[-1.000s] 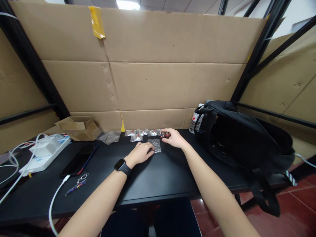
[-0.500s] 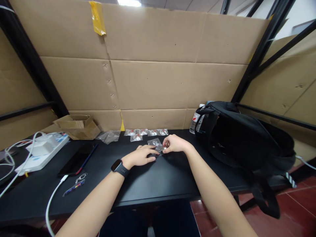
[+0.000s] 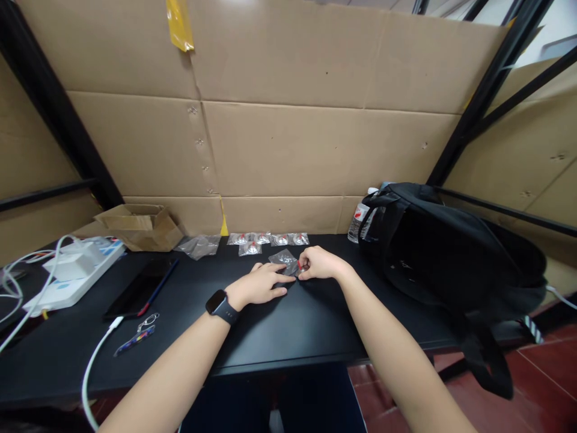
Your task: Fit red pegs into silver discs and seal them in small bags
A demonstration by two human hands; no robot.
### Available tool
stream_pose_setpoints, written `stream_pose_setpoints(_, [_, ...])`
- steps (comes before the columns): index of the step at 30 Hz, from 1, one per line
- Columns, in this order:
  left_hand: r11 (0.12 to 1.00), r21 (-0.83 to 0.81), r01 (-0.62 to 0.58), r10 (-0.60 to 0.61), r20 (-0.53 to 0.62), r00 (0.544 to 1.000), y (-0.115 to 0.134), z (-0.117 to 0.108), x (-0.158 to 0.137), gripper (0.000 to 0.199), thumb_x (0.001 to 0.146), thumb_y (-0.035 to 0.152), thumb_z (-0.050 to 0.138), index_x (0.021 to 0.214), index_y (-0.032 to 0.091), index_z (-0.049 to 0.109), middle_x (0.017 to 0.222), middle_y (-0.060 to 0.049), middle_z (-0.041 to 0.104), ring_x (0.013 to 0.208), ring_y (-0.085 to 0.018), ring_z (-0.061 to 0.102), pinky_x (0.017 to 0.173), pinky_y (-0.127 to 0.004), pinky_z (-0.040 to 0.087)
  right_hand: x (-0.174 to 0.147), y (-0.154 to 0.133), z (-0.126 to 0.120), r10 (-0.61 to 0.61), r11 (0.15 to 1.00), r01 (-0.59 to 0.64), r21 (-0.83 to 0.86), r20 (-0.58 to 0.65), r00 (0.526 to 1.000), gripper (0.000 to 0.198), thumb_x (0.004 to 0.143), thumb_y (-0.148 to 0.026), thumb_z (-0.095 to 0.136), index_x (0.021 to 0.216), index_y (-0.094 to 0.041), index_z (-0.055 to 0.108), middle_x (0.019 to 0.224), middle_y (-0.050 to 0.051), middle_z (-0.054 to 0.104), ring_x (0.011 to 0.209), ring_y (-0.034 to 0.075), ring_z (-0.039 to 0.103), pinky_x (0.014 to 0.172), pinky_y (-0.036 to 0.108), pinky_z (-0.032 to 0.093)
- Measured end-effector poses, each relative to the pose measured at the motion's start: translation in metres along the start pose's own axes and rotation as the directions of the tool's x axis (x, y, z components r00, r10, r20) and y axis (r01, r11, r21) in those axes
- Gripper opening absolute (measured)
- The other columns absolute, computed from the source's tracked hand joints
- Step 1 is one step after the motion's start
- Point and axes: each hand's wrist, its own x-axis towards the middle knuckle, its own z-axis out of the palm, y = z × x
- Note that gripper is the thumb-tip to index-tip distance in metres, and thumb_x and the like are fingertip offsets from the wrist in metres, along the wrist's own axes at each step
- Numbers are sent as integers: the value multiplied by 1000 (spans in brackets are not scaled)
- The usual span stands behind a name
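Observation:
My right hand pinches a small item with a red part, mostly covered by the fingers. Just left of it, a small clear plastic bag lies on the black table. My left hand, with a dark watch on the wrist, is open. Its outstretched fingertips rest on the lower edge of the bag. Behind the hands sit several small clear packets, each holding a round silvery piece with a red centre. What exactly these pieces are is too small to tell.
At right stand a black backpack and a water bottle. Leftward lie crumpled clear bags, a brown paper bag, a phone, a keyring and a white power strip with cables. Cardboard walls the back.
My right hand and the small item have shifted slightly away from the bag's right edge. The left fingers stay on the bag. The view has tilted slightly downward.

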Motion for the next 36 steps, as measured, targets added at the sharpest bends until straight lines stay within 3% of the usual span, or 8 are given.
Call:
stream_pose_setpoints(11, [999,33,17,-19,63,998,0,-1,1,43,95,40,55,138,47,56,159,-6,40,146,-34,34,111,-56,28,2,-3,4,-7,999,7,34,12,1000,28,61,-29,84,83,-18,71,77,-1,69,68,13,61,63,21,42])
stream_pose_setpoints(17, [999,36,20,-23,92,995,-4,1,2,43,96,39,54,138,49,54,161,-4,35,148,-34,31,112,-57,25,5,-6,8,5,997,-1,80,-50,999,28,61,-29,87,79,-17,69,75,-1,68,69,14,61,62,22,42])
stream_pose_setpoints(23, [999,33,28,-31,85,996,-5,1,2,43,96,40,54,138,50,53,162,-5,35,149,-35,27,112,-60,23,6,-11,9,-13,983,16,182,-16,1000,24,62,-9,82,80,-17,68,74,-3,67,68,12,61,62,20,42])
stream_pose_setpoints(29, [1000,22,20,-21,76,997,-1,-1,1,43,97,37,53,138,50,53,165,-3,27,150,-33,26,112,-60,25,13,0,16,3,1000,1,20,-187,982,27,64,-20,86,83,-20,67,82,-2,67,74,13,60,64,22,37])
stream_pose_setpoints(36, [999,19,27,-29,67,997,1,-2,1,43,96,36,54,137,49,55,167,-1,21,149,-34,27,112,-60,27,24,6,33,31,999,-39,-20,-317,948,30,72,-34,83,92,-23,63,93,0,65,83,16,60,64,23,34])
